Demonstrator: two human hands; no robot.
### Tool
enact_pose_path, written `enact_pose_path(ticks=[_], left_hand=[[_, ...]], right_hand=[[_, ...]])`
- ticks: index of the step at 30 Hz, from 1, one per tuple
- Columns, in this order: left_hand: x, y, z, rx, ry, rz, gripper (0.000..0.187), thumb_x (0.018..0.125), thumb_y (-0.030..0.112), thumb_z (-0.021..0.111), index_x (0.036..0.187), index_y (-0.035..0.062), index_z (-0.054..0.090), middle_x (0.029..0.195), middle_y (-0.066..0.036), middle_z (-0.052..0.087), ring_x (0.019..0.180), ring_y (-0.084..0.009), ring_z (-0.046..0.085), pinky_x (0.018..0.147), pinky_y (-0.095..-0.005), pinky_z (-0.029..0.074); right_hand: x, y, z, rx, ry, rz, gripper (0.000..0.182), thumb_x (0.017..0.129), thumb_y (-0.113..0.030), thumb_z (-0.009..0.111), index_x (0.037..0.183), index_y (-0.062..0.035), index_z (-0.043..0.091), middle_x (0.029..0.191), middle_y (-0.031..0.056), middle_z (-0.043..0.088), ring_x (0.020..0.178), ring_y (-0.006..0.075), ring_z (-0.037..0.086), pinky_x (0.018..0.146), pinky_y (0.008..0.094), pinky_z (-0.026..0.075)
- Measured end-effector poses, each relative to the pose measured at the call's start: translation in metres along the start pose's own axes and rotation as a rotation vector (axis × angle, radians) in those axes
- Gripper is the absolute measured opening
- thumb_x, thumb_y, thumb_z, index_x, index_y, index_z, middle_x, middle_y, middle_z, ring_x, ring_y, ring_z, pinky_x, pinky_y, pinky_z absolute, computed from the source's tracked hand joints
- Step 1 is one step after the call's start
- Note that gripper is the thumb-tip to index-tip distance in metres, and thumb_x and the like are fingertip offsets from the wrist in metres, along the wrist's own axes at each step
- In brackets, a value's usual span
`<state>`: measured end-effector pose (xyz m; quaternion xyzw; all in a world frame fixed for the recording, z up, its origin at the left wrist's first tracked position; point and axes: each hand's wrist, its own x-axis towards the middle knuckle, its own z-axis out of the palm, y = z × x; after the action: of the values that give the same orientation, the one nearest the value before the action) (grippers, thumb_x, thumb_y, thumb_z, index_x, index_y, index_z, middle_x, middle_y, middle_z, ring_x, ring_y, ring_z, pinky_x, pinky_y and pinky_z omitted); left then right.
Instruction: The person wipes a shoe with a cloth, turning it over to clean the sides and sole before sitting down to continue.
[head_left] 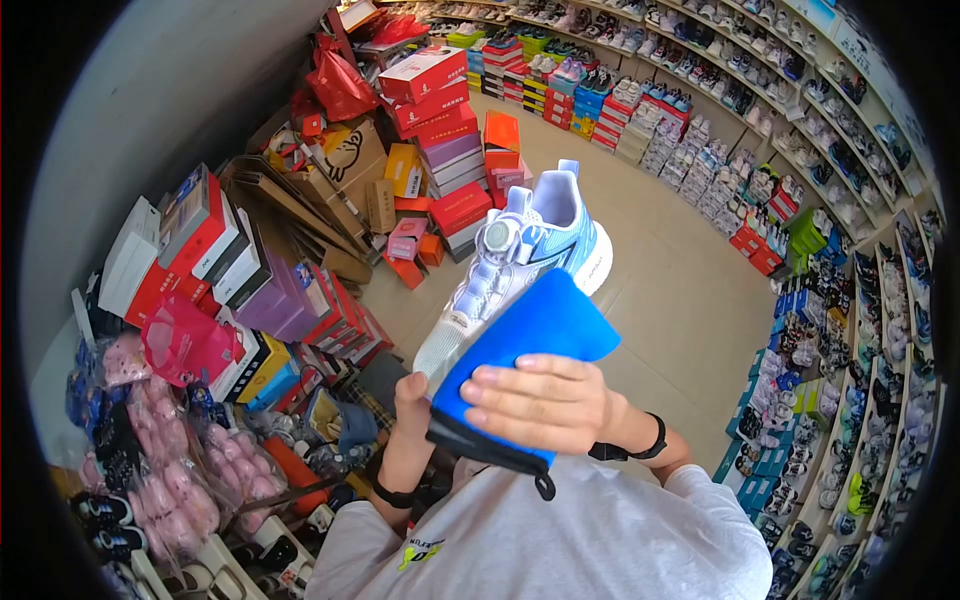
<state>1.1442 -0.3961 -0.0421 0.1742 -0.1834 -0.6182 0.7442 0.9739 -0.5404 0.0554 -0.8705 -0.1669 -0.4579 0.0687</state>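
A white and light-blue sneaker [487,285] with a round dial on its tongue is held up in front of my chest, heel pointing away. My left hand [408,410] grips it near the toe, the thumb at the edge and the other fingers mostly hidden. A bright blue cloth [545,320] with a black hem and small loop lies against the sneaker's side, covering part of it. Across this cloth, my right hand [540,405] presses with fingers laid together, holding it to the shoe. Both wrists carry dark bands.
Stacked shoe boxes [440,110] and flattened cardboard [290,215] stand to the left. Bagged pink slippers [165,450] lie at lower left. Shelves of shoes [740,80] curve along the far and right walls, with boxes [610,120] at their foot. Tiled floor [680,270] lies between.
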Motion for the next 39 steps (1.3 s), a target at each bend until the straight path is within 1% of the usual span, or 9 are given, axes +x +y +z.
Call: enact_pose_path(ticks=[4, 8, 12, 17, 24, 28, 33, 37, 39], left_hand=[[0.001, 0.001, 0.011, -0.174, -0.057, -0.099, 0.089, 0.081, 0.044, 0.069, 0.147, -0.0072, 0.038, 0.142, -0.024, 0.054, 0.126, -0.0318, 0.058, 0.111, -0.0398, 0.044], [0.003, 0.000, 0.002, -0.052, -0.088, -0.098, 0.087, 0.081, 0.041, 0.069, 0.147, -0.0071, 0.038, 0.143, -0.023, 0.053, 0.128, -0.0304, 0.057, 0.111, -0.0400, 0.043], [0.004, -0.004, -0.001, -0.004, -0.022, -0.070, 0.084, 0.079, 0.040, 0.070, 0.145, -0.0025, 0.043, 0.141, -0.021, 0.055, 0.123, -0.0298, 0.060, 0.108, -0.0427, 0.048], [0.007, -0.005, 0.007, 0.044, -0.006, -0.062, 0.091, 0.077, 0.039, 0.076, 0.148, -0.0043, 0.038, 0.146, -0.018, 0.052, 0.134, -0.0293, 0.051, 0.115, -0.0421, 0.039], [-0.003, -0.008, -0.001, 0.033, 0.037, -0.101, 0.093, 0.074, 0.038, 0.077, 0.147, -0.0040, 0.039, 0.142, -0.017, 0.054, 0.131, -0.0281, 0.054, 0.112, -0.0405, 0.041], [-0.004, -0.007, 0.007, 0.103, 0.038, -0.091, 0.095, 0.072, 0.037, 0.079, 0.147, -0.0037, 0.039, 0.141, -0.016, 0.055, 0.130, -0.0262, 0.054, 0.111, -0.0381, 0.042], [-0.006, -0.007, 0.008, 0.106, 0.050, -0.080, 0.096, 0.072, 0.037, 0.079, 0.148, -0.0034, 0.037, 0.141, -0.016, 0.054, 0.130, -0.0265, 0.054, 0.111, -0.0388, 0.042], [-0.005, -0.005, 0.016, 0.098, 0.060, -0.057, 0.098, 0.072, 0.038, 0.079, 0.149, -0.0022, 0.035, 0.143, -0.017, 0.052, 0.133, -0.0279, 0.052, 0.113, -0.0411, 0.041], [-0.004, -0.005, 0.014, 0.106, 0.057, -0.048, 0.097, 0.072, 0.038, 0.079, 0.149, -0.0010, 0.035, 0.144, -0.017, 0.052, 0.133, -0.0286, 0.052, 0.114, -0.0421, 0.040]], right_hand=[[-0.002, -0.005, 0.000, 0.047, -0.031, -0.070, 0.022, 0.093, -0.010, 0.062, 0.112, -0.0087, 0.073, 0.120, 0.0084, 0.073, 0.115, 0.0209, 0.069, 0.105, 0.0339, 0.044], [0.000, 0.002, -0.014, -0.013, -0.044, -0.059, 0.026, 0.095, -0.010, 0.054, 0.114, -0.0039, 0.070, 0.120, 0.0113, 0.072, 0.117, 0.0233, 0.067, 0.104, 0.0352, 0.047], [-0.004, 0.010, -0.020, -0.121, -0.021, -0.015, 0.025, 0.093, -0.011, 0.059, 0.114, -0.0048, 0.070, 0.121, 0.0112, 0.072, 0.118, 0.0236, 0.067, 0.105, 0.0361, 0.045], [-0.010, 0.015, -0.023, -0.232, -0.017, 0.079, 0.027, 0.090, -0.011, 0.063, 0.116, -0.0064, 0.070, 0.120, 0.0105, 0.072, 0.117, 0.0233, 0.068, 0.104, 0.0363, 0.046], [-0.012, 0.030, -0.027, -0.411, 0.089, 0.307, 0.031, 0.089, -0.012, 0.062, 0.117, -0.0016, 0.071, 0.119, 0.0151, 0.072, 0.117, 0.0298, 0.067, 0.105, 0.0424, 0.045], [-0.006, 0.038, -0.025, -0.348, 0.236, 0.442, 0.046, 0.085, -0.027, 0.075, 0.120, 0.0023, 0.068, 0.123, 0.0203, 0.069, 0.120, 0.0355, 0.065, 0.105, 0.0453, 0.046], [0.005, 0.036, -0.015, -0.277, 0.271, 0.482, 0.055, 0.077, -0.028, 0.083, 0.120, 0.0036, 0.068, 0.123, 0.0203, 0.069, 0.120, 0.0365, 0.064, 0.104, 0.0462, 0.046], [0.008, 0.024, -0.007, -0.187, 0.186, 0.390, 0.056, 0.080, -0.035, 0.078, 0.122, 0.0005, 0.069, 0.124, 0.0190, 0.069, 0.122, 0.0342, 0.064, 0.104, 0.0453, 0.046], [0.009, 0.017, -0.004, -0.170, 0.121, 0.357, 0.043, 0.084, -0.026, 0.072, 0.119, -0.0012, 0.071, 0.123, 0.0159, 0.071, 0.121, 0.0302, 0.065, 0.104, 0.0419, 0.046]])
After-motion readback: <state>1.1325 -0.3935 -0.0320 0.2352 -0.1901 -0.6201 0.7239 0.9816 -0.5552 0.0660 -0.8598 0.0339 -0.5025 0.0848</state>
